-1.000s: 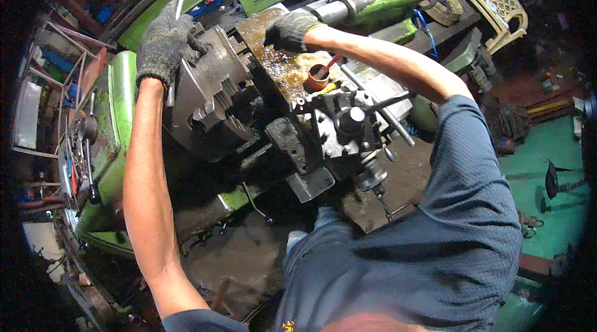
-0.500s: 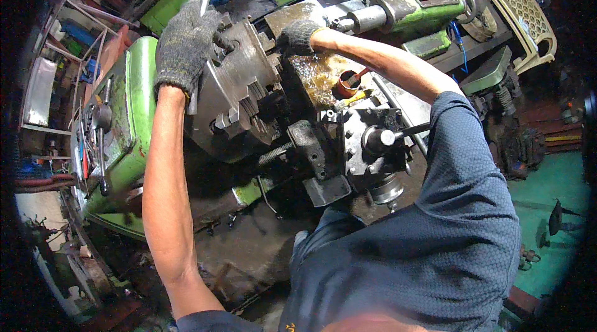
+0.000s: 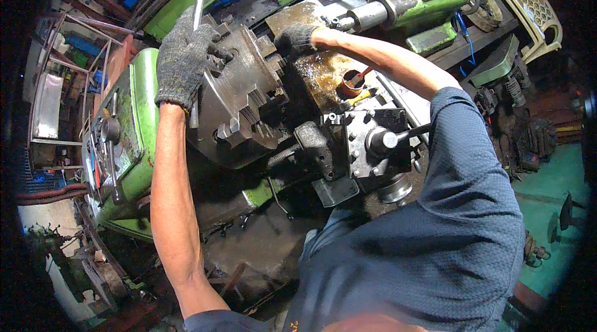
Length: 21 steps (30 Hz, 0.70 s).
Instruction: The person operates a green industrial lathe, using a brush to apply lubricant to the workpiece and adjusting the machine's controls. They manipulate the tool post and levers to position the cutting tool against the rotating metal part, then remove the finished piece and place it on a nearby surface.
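Note:
A large metal lathe chuck (image 3: 239,92) with stepped jaws fills the middle of the view. My left hand (image 3: 183,64), in a dark grey knit glove, is closed round the bar handle of a chuck key (image 3: 200,2) at the chuck's rim. The bar sticks out above and below the fist, and the key's shank points into the chuck. My right hand (image 3: 296,39), gloved too, is curled at the chuck's far right face, beside the jaws. Its fingertips are hidden, so what they grip cannot be made out.
Right of the chuck stand the tool post (image 3: 379,142) and the green tailstock (image 3: 423,8). On the oily plate lie an orange-brown cup (image 3: 352,86) with a brush in it and a yellow-handled brush (image 3: 362,98). The green headstock (image 3: 134,133) is at left, a beige plastic chair (image 3: 519,5) far right.
The whole view has tilted slightly, with the left side lower. The chuck key's bar looks a little more upright. Both hands keep their places at the chuck.

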### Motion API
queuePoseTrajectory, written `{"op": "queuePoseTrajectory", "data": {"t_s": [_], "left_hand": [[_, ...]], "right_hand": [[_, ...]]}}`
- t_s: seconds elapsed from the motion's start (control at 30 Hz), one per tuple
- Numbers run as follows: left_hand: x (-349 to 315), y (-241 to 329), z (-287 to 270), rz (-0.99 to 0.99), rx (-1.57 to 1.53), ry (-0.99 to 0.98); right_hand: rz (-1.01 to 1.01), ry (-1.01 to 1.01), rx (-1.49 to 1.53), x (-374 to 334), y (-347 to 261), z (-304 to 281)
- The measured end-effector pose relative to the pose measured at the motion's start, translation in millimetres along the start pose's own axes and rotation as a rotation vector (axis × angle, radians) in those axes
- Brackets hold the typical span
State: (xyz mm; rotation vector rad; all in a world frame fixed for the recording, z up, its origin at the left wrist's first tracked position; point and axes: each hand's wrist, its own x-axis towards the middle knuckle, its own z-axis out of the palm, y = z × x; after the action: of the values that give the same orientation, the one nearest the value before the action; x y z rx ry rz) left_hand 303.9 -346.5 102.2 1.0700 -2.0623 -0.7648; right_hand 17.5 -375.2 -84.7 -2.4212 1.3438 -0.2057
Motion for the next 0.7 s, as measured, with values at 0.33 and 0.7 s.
{"op": "queuePoseTrajectory", "data": {"t_s": [0.33, 0.7], "left_hand": [[-2, -5, -4, -0.037, -0.057, -0.029], [-3, 2, -6, -0.058, 0.003, -0.046]], "right_hand": [[0.022, 0.106, 0.007, -14, 4, 8], [0.008, -0.05, 0.02, -11, -12, -5]]}}
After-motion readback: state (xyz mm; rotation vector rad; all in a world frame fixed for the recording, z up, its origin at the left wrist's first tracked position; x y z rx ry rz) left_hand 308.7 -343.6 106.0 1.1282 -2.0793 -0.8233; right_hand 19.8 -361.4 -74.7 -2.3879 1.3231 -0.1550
